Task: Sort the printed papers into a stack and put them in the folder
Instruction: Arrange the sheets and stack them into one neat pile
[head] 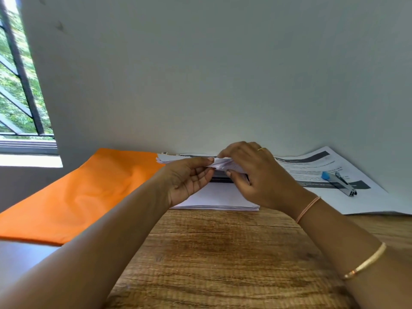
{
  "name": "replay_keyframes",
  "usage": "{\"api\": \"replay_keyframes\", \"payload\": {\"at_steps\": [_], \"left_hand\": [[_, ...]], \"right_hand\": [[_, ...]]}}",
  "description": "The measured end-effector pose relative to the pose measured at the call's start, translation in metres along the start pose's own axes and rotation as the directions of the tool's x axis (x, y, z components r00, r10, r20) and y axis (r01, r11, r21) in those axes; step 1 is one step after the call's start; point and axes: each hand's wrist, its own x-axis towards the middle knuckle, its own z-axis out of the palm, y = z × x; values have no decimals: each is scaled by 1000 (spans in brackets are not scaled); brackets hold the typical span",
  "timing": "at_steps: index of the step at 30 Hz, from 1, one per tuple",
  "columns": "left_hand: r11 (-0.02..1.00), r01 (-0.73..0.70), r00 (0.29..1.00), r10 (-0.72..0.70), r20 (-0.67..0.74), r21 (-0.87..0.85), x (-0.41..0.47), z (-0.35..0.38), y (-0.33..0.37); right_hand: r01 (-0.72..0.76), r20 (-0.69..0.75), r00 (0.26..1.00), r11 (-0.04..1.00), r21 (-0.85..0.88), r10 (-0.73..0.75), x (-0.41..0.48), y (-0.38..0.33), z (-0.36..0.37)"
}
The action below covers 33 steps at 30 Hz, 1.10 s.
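Observation:
A stack of white printed papers (219, 198) lies flat on the wooden table near the wall. Above it, both hands hold a thinner bundle of sheets (166, 159) lifted edge-on. My left hand (189, 179) pinches the bundle from the left with thumb on top. My right hand (252, 175) grips its right part, fingers curled over the top and thumb beneath. The orange folder (87, 192) lies flat to the left, its far corner touching the papers. More printed sheets with dark bands (316, 175) lie to the right.
A stapler with a blue tip (338, 182) rests on the right-hand sheets. A grey wall rises right behind the papers. A barred window (20, 85) is at the far left. Bare wooden tabletop (218, 253) lies between my forearms.

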Motion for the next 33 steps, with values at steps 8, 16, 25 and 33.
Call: {"api": "replay_keyframes", "payload": {"at_steps": [8, 16, 25, 33], "left_hand": [[998, 38, 998, -41, 50, 55, 0, -1, 2], [989, 101, 983, -115, 141, 105, -2, -3, 2], [983, 77, 989, -97, 115, 167, -2, -1, 0], [976, 28, 994, -50, 98, 217, 0, -2, -1]], "right_hand": [[53, -9, 998, 996, -74, -54, -1, 1, 6], [96, -32, 994, 979, -180, -103, -2, -1, 9], [66, -62, 995, 993, -96, -72, -2, 1, 11], [59, -66, 996, 992, -107, -67, -5, 6, 15]]}}
